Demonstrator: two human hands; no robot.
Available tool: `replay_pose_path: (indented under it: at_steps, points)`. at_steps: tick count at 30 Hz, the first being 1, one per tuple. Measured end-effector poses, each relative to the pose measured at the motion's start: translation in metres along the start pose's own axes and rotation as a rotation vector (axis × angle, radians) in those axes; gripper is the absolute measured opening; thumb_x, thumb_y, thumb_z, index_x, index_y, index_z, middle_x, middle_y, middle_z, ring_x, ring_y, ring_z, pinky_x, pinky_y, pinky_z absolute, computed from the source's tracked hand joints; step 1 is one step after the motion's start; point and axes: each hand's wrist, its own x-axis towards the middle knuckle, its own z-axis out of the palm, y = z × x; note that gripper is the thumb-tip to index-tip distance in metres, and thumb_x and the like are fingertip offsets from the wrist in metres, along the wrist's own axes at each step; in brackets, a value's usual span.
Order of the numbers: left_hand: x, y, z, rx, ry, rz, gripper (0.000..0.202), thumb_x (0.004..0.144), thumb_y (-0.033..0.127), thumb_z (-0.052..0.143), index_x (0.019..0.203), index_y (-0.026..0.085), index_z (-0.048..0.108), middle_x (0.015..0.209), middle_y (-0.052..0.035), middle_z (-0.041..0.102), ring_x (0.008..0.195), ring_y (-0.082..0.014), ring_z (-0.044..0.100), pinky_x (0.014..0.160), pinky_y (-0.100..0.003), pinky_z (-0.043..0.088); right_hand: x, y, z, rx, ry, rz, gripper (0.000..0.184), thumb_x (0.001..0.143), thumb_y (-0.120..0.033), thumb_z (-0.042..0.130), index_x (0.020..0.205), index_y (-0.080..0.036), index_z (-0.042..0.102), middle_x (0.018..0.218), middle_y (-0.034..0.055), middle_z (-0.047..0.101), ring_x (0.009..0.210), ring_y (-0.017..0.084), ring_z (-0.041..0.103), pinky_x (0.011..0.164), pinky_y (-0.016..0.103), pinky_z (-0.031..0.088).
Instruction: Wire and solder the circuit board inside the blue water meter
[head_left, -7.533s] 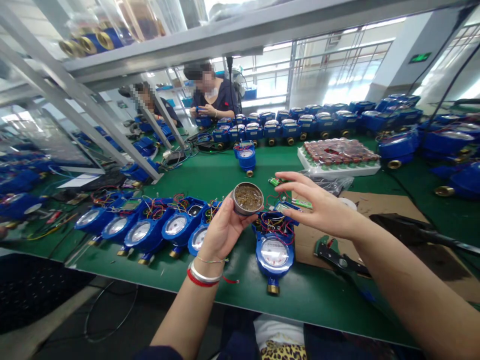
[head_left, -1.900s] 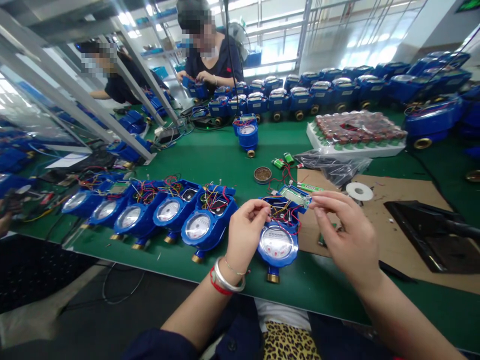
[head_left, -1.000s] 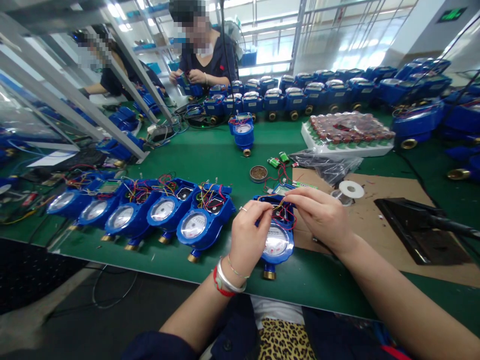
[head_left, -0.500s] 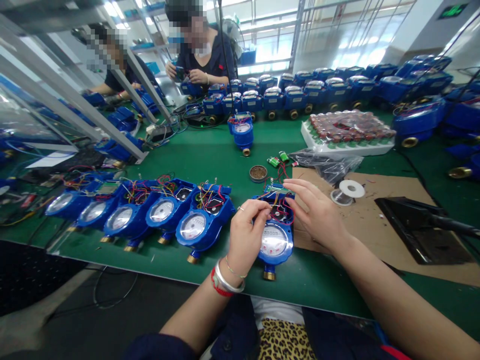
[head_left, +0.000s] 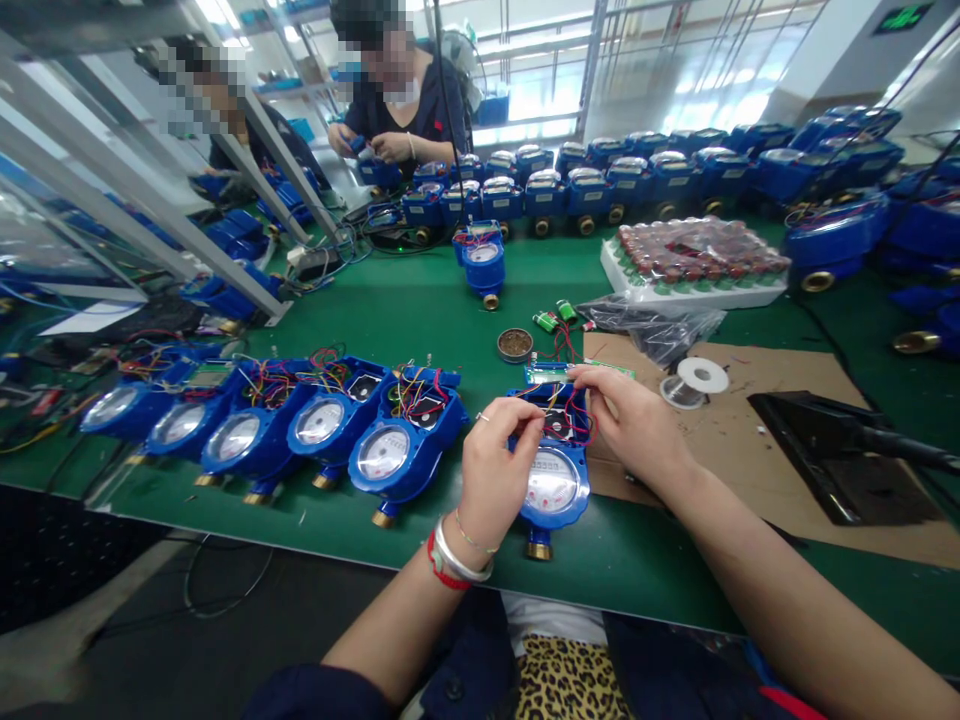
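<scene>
A blue water meter with a white dial and a brass fitting lies on the green bench in front of me, its top open with coloured wires spilling out. My left hand rests against the meter's left side, thumb and fingers pinched on the wires. My right hand reaches in from the right, fingers curled over the wires and the green circuit board at the meter's far end.
A row of several open blue meters lies to the left. A small round tin, green batteries, a solder spool, a cardboard sheet, a black tool stand and a wrapped tray lie beyond. Two other people work at the far side.
The tin that my left hand held up earlier now sits on the bench. Both hands have come down onto the meter's wires and have shifted only slightly over the last second.
</scene>
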Motion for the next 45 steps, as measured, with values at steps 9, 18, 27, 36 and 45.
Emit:
replay_pose_path:
  at_steps: [9,18,27,36,45]
  points:
    - [-0.009,-0.005,0.003,-0.104,0.063,-0.054,0.011,0.094,0.020,0.049,0.092,0.019,0.059,0.086,-0.0014,0.061,0.082,-0.0138,0.058,0.077,-0.027,0.045,-0.005,-0.007,-0.008,0.043,0.025,-0.052,0.026,0.083,-0.001,0.043,0.092,-0.021,0.056,0.111,0.0071,0.063,0.113,0.022,0.057,0.100,0.042,0.046]
    - [-0.010,-0.003,0.005,-0.068,0.035,-0.032,0.009,0.093,0.020,0.051,0.089,0.019,0.059,0.088,-0.0014,0.061,0.086,-0.0143,0.057,0.079,-0.027,0.044,-0.011,-0.012,-0.019,0.072,-0.089,-0.010,0.021,0.078,-0.003,0.047,0.088,-0.021,0.051,0.141,0.0116,0.041,0.132,0.027,0.038,0.107,0.048,0.034]
    - [-0.012,-0.006,0.004,-0.046,0.121,0.019,0.009,0.092,0.017,0.052,0.088,0.019,0.059,0.093,-0.0020,0.062,0.092,-0.0147,0.058,0.084,-0.029,0.045,-0.001,-0.013,-0.014,0.197,-0.107,0.080,0.010,0.087,-0.013,0.053,0.090,-0.023,0.052,0.133,0.0077,0.052,0.126,0.023,0.046,0.105,0.047,0.038]
    - [-0.021,-0.006,0.003,0.001,0.204,0.011,0.005,0.090,0.018,0.055,0.089,0.020,0.060,0.122,-0.0053,0.056,0.117,-0.0176,0.050,0.103,-0.038,0.039,0.002,-0.026,-0.024,0.157,-0.051,-0.037,0.012,0.086,-0.012,0.056,0.089,-0.023,0.051,0.133,0.0067,0.051,0.126,0.024,0.045,0.106,0.046,0.036]
    - [-0.034,-0.008,0.005,-0.086,0.237,-0.050,0.007,0.094,0.020,0.049,0.093,0.020,0.056,0.120,-0.0064,0.057,0.116,-0.0183,0.051,0.101,-0.038,0.040,-0.008,-0.036,-0.029,0.139,-0.101,-0.136,0.009,0.088,-0.014,0.054,0.090,-0.023,0.050,0.134,0.0091,0.050,0.126,0.026,0.046,0.105,0.048,0.036]
